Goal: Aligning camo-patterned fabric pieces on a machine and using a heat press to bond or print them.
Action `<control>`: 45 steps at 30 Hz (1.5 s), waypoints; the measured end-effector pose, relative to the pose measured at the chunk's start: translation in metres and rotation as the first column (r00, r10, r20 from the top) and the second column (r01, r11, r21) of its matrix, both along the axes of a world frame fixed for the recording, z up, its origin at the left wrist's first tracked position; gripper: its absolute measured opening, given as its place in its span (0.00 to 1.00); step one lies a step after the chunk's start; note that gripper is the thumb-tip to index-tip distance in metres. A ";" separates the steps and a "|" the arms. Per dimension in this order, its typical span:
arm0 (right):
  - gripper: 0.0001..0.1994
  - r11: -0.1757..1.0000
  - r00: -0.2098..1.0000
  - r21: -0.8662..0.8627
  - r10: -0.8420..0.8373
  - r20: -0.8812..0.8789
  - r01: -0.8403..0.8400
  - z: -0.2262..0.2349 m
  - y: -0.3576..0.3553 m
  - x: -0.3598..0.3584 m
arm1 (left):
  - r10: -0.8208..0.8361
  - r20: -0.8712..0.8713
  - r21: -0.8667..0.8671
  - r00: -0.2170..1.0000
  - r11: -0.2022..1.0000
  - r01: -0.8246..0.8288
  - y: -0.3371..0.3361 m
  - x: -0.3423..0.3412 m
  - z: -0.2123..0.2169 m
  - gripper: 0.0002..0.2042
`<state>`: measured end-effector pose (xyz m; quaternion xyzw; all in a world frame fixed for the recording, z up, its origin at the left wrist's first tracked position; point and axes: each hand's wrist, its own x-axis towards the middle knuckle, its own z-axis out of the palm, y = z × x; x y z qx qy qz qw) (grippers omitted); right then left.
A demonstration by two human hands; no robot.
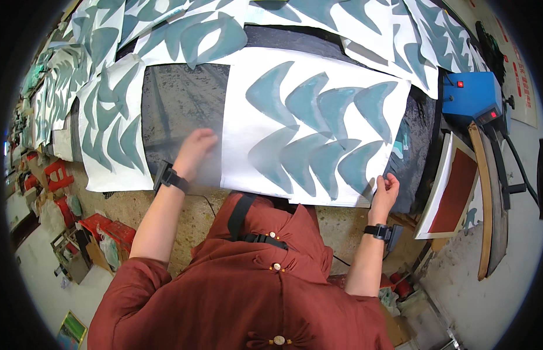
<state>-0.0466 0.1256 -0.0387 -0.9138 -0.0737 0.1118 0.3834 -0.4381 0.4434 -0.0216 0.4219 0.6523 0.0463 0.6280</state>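
Observation:
A large white sheet [236, 146] with two rows of blue-green, fin-like curved shapes [269, 93] lies on the dark table cover in front of me. At its near right corner, my right hand [384, 197] pinches the edge between thumb and fingers. To the left of the sheet, my left hand [195, 154] hovers above the bare dark cover [178, 99]. Its fingers point toward the sheet's left edge and are blurred; no object shows in them. Each wrist wears a black strap with a small device.
Similar sheets [111, 157] lie left and along the far side, some overlapping. A blue machine [467, 96] with red lights stands at the right, by a wooden board [480, 198] and a red-brown panel with a white border [452, 189]. Red stools [58, 175] stand lower left.

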 end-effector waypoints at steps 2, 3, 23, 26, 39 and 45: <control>0.15 0.993 0.962 0.119 0.023 -0.271 0.010 -0.005 0.000 0.010 | 0.004 0.057 -0.110 0.998 0.994 0.002 -0.019 -0.002 0.004 0.18; 0.15 0.991 0.959 0.131 0.037 -0.280 0.000 -0.005 0.001 0.013 | 0.012 0.049 -0.128 0.999 0.992 -0.006 -0.028 0.002 0.006 0.18; 0.17 0.907 0.922 0.178 0.388 0.000 -0.382 -0.015 -0.023 0.028 | -0.075 0.120 0.493 0.990 0.870 0.006 -0.136 0.012 -0.011 0.11; 0.17 0.906 0.937 0.256 0.348 -0.001 -0.336 -0.013 -0.030 0.018 | -0.021 0.178 0.503 0.984 0.861 -0.073 -0.155 0.002 0.013 0.11; 0.17 0.771 0.837 0.404 0.546 -0.024 -0.491 0.015 0.090 -0.063 | 0.210 0.194 0.597 0.958 0.750 -0.285 -0.132 -0.103 0.049 0.12; 0.14 0.731 0.779 0.429 0.620 -0.094 -0.530 0.024 0.161 -0.138 | 0.296 0.369 0.477 0.881 0.753 -0.453 -0.082 -0.184 0.053 0.13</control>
